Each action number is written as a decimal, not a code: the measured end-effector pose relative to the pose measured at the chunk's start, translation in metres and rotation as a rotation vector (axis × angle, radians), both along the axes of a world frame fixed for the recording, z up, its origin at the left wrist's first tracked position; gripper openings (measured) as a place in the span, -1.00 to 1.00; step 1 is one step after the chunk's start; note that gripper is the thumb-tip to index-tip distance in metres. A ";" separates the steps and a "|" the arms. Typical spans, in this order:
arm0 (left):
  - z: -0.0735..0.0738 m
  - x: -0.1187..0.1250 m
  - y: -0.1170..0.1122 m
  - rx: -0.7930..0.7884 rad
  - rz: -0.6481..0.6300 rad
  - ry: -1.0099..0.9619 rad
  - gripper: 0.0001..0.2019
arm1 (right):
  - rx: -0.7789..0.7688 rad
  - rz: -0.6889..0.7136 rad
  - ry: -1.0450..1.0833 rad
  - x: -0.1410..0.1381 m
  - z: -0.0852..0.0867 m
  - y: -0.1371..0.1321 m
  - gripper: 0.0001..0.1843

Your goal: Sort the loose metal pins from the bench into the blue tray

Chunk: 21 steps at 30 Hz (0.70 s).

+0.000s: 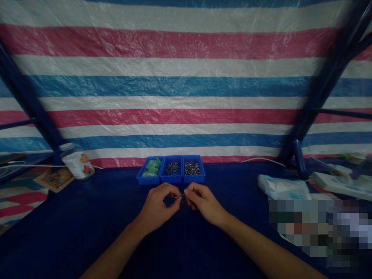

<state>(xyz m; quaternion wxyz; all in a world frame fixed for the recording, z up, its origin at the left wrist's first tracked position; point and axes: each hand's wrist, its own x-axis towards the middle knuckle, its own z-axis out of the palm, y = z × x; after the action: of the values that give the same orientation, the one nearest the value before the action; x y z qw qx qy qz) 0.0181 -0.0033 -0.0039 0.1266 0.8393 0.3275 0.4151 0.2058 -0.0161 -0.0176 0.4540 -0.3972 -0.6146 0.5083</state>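
Observation:
My left hand (160, 204) and my right hand (200, 201) meet over the dark blue table (87, 217), both pinched on a thin silvery metal pin (179, 196) held between their fingertips. Just beyond them stand three small blue bins in a row. The left bin (150, 169) holds green plastic pieces, the middle bin (172, 169) holds dark small metal parts, and the right bin (193, 169) holds shinier metal parts. What sort of part the pin is I cannot make out.
A white jar (77, 162) lies tilted at the back left beside a printed card (55, 179). A white plastic bag (283, 188) and cluttered items sit at the right. A striped tarp (174, 77) and dark blue frame posts (325, 85) close the back.

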 end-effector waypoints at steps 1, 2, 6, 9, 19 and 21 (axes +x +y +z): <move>0.000 0.000 -0.001 -0.006 -0.006 -0.005 -0.93 | 0.000 -0.003 0.007 0.000 0.000 0.000 -0.49; 0.000 0.000 -0.001 -0.017 -0.005 -0.009 -0.93 | -0.003 -0.007 0.018 0.000 0.001 0.001 -0.51; 0.005 -0.003 -0.003 -0.074 0.072 -0.076 -0.82 | -0.051 -0.045 0.077 0.003 0.007 0.002 -0.60; 0.010 -0.004 -0.001 -0.116 0.159 -0.183 -0.81 | -0.115 -0.080 0.078 0.006 0.008 0.002 -0.61; 0.009 -0.009 0.012 -0.326 0.217 0.091 -0.84 | -0.112 -0.350 0.031 0.016 -0.003 0.016 -0.60; 0.008 -0.012 0.013 -0.348 0.215 0.254 -0.83 | 0.059 -0.319 -0.205 0.019 -0.005 0.015 -0.71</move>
<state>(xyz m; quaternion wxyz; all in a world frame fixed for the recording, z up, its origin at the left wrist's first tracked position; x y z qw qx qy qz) 0.0061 0.0095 0.0040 0.1822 0.8107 0.4948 0.2546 0.2248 -0.0008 -0.0229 0.4750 -0.5259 -0.6016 0.3686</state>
